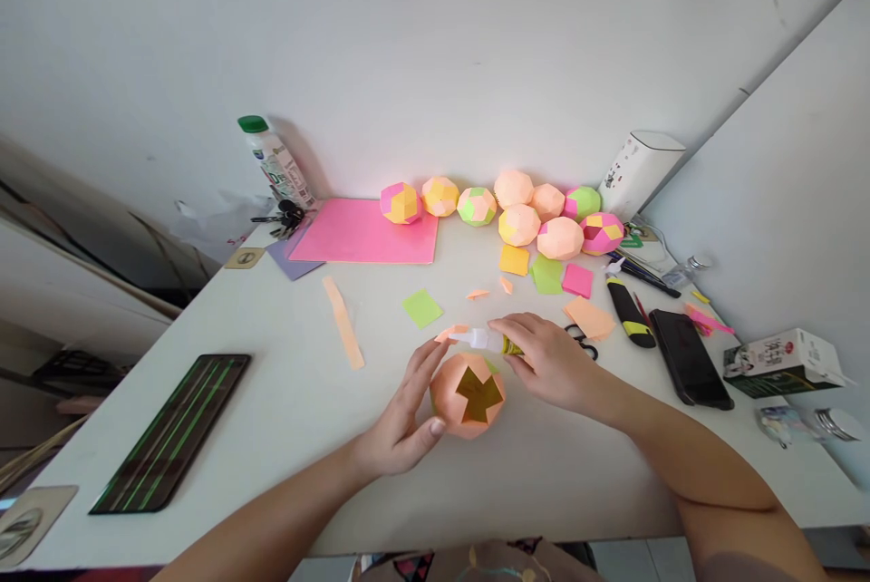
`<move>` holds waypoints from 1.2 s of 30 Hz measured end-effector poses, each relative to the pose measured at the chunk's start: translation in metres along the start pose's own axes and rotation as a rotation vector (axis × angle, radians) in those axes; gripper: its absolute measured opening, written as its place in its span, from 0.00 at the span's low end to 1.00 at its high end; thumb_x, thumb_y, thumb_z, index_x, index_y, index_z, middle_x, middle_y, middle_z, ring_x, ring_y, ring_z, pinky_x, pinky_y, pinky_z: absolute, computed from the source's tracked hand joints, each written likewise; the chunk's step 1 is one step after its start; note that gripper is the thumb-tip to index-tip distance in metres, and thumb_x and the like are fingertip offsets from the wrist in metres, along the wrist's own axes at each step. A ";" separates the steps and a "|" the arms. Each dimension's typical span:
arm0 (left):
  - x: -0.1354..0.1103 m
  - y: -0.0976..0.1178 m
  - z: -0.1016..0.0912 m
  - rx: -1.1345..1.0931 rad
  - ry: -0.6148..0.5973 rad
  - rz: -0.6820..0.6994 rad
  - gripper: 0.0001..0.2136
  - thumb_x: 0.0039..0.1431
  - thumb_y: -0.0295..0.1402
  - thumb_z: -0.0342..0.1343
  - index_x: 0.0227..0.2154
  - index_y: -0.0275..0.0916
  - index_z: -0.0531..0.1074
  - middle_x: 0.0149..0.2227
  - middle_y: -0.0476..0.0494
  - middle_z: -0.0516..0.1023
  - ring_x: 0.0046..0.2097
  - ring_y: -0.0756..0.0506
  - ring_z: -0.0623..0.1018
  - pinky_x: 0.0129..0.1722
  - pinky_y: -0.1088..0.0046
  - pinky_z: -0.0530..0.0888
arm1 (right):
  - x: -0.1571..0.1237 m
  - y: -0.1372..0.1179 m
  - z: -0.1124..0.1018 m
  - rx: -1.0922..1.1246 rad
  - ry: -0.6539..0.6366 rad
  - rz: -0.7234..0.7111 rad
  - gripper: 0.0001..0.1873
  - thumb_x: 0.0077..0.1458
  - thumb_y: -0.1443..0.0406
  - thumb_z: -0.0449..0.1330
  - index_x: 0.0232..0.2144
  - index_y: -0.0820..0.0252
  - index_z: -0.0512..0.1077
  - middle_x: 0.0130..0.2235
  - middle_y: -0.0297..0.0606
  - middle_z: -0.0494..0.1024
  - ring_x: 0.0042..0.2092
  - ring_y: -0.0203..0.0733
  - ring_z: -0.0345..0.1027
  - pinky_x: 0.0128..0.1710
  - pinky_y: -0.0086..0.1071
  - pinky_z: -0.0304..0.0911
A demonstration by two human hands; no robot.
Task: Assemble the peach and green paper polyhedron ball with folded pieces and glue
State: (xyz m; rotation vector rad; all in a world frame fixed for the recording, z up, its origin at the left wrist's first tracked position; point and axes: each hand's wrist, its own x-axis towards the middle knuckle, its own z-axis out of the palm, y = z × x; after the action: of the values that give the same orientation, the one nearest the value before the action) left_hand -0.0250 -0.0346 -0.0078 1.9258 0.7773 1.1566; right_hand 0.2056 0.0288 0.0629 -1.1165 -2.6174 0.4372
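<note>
A hollow peach paper ball (445,387) with a jagged star-shaped opening sits on the table before me. My left hand (408,419) is beside the ball, its thumb near the ball's lower left. At its fingertips is a small peach paper piece (451,331). My right hand (544,354) grips a glue bottle (511,345) with a yellow label and white cap, lying sideways. The white nozzle points left and meets the peach piece. Two peach scraps (478,295) and a green paper square (422,308) lie just beyond.
Several finished paper balls (519,225) line the wall, one on a pink sheet (367,233). To the right are scissors (583,342), a cutter knife (629,310), a phone (690,355) and a milk carton (781,363). A dark striped tray (173,432) lies left, near a peach strip (343,324).
</note>
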 end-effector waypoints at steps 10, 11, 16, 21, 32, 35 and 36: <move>-0.008 -0.009 0.000 -0.011 0.056 -0.191 0.26 0.68 0.46 0.38 0.66 0.50 0.43 0.66 0.38 0.46 0.66 0.31 0.48 0.62 0.41 0.50 | -0.005 -0.005 -0.009 0.213 0.271 -0.106 0.20 0.58 0.71 0.54 0.52 0.56 0.62 0.47 0.45 0.74 0.49 0.48 0.69 0.45 0.41 0.69; -0.007 -0.011 0.000 -0.018 0.058 -0.228 0.26 0.68 0.46 0.38 0.66 0.51 0.43 0.66 0.39 0.45 0.66 0.32 0.49 0.62 0.41 0.51 | -0.005 -0.006 -0.011 0.255 0.328 -0.129 0.20 0.57 0.70 0.56 0.52 0.56 0.62 0.46 0.45 0.74 0.47 0.47 0.70 0.44 0.40 0.69; 0.002 -0.016 0.001 -0.061 -0.029 -0.126 0.38 0.59 0.58 0.47 0.66 0.51 0.41 0.65 0.37 0.46 0.65 0.31 0.51 0.62 0.42 0.54 | -0.012 -0.016 -0.029 0.492 0.477 -0.159 0.17 0.53 0.67 0.63 0.45 0.55 0.65 0.37 0.36 0.72 0.36 0.40 0.69 0.35 0.32 0.66; 0.003 -0.013 0.004 0.090 -0.140 -0.026 0.53 0.46 0.59 0.60 0.67 0.46 0.36 0.67 0.31 0.42 0.66 0.26 0.47 0.61 0.38 0.56 | -0.020 -0.020 -0.035 0.674 0.488 -0.187 0.17 0.50 0.64 0.66 0.42 0.54 0.66 0.34 0.34 0.71 0.30 0.36 0.65 0.28 0.29 0.62; -0.002 -0.015 0.011 0.259 -0.070 0.017 0.52 0.48 0.40 0.67 0.66 0.45 0.34 0.65 0.28 0.47 0.65 0.30 0.53 0.58 0.42 0.64 | -0.017 -0.029 -0.023 0.527 0.317 -0.272 0.13 0.50 0.61 0.64 0.35 0.57 0.65 0.25 0.29 0.68 0.22 0.31 0.57 0.20 0.26 0.55; -0.002 -0.015 0.011 0.267 -0.057 0.022 0.52 0.48 0.40 0.68 0.66 0.44 0.35 0.65 0.27 0.48 0.65 0.29 0.54 0.57 0.43 0.65 | -0.016 -0.029 -0.020 0.523 0.291 -0.261 0.14 0.51 0.60 0.65 0.34 0.58 0.65 0.23 0.27 0.66 0.21 0.31 0.56 0.19 0.25 0.54; -0.002 -0.015 0.011 0.268 -0.050 0.027 0.52 0.48 0.40 0.68 0.66 0.43 0.36 0.65 0.27 0.49 0.65 0.29 0.55 0.57 0.43 0.66 | -0.016 -0.028 -0.020 0.521 0.286 -0.256 0.14 0.51 0.59 0.65 0.34 0.58 0.65 0.22 0.27 0.66 0.21 0.30 0.55 0.19 0.25 0.54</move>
State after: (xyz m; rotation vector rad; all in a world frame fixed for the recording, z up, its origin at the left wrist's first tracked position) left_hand -0.0180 -0.0309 -0.0249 2.1812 0.9197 1.0590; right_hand 0.2045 0.0019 0.0898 -0.6131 -2.1723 0.7774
